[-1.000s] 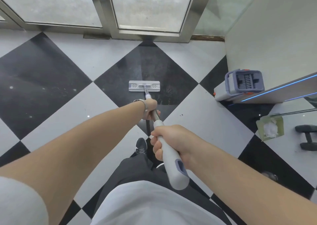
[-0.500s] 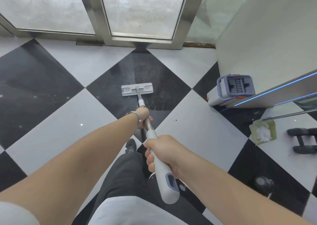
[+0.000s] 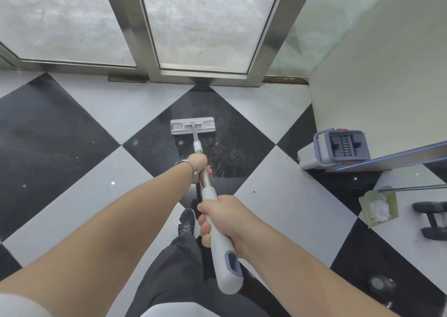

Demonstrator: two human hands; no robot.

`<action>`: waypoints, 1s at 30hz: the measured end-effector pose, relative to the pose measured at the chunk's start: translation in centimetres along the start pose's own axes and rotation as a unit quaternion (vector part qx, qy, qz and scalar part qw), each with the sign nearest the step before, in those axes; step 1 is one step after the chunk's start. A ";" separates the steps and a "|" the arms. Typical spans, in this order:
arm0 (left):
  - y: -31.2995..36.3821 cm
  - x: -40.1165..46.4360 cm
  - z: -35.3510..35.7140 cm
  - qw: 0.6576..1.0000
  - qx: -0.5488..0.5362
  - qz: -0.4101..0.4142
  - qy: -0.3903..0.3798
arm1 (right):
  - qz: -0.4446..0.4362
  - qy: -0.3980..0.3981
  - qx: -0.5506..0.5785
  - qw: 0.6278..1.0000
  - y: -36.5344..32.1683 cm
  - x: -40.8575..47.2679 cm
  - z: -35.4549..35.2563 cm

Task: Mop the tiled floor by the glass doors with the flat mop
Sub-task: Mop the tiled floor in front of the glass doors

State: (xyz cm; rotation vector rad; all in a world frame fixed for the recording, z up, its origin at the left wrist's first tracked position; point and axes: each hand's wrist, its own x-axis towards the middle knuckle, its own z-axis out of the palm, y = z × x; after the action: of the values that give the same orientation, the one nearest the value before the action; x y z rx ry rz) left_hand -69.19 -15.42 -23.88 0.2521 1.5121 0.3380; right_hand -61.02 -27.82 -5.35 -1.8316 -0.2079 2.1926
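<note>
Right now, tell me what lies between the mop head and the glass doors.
Head view: only bare tile, black then white, between the mop head and the glass doors.

The floor (image 3: 72, 195) is laid in large black and white tiles set as diamonds, running up to the glass doors (image 3: 205, 21). Beyond the fingers, the flat mop head (image 3: 192, 125) lies flat on a black tile streaked with wet. Well right of the fingers a grey mop bucket (image 3: 338, 147) stands by the wall, with dark dumbbells (image 3: 433, 220) nearer. One black shoe (image 3: 186, 221) is planted just left of the nearer fingers.
</note>
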 end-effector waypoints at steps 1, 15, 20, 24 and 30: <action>1.3 0.5 -0.3 1.000 -0.001 -0.004 0.001 | -0.001 0.000 0.005 1.000 -1.2 0.6 0.4; 15.5 6.5 -2.9 0.999 0.030 0.018 -0.002 | -0.009 -0.007 0.055 0.998 -14.5 7.4 4.8; 18.7 8.4 -3.5 0.999 0.052 0.013 0.001 | -0.014 -0.012 0.059 0.998 -17.2 9.3 5.5; 20.1 9.6 -4.3 0.996 0.082 0.019 0.006 | -0.020 -0.012 0.062 0.998 -18.0 10.7 6.6; 19.6 10.6 -5.4 0.993 0.114 0.017 0.019 | -0.014 -0.011 0.080 0.997 -16.7 11.5 7.8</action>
State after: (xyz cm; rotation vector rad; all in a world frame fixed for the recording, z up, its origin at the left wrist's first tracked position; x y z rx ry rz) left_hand -75.47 6.42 -26.75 0.4545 1.5867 0.1978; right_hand -68.49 -7.91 -9.98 -1.7086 -0.0610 2.1448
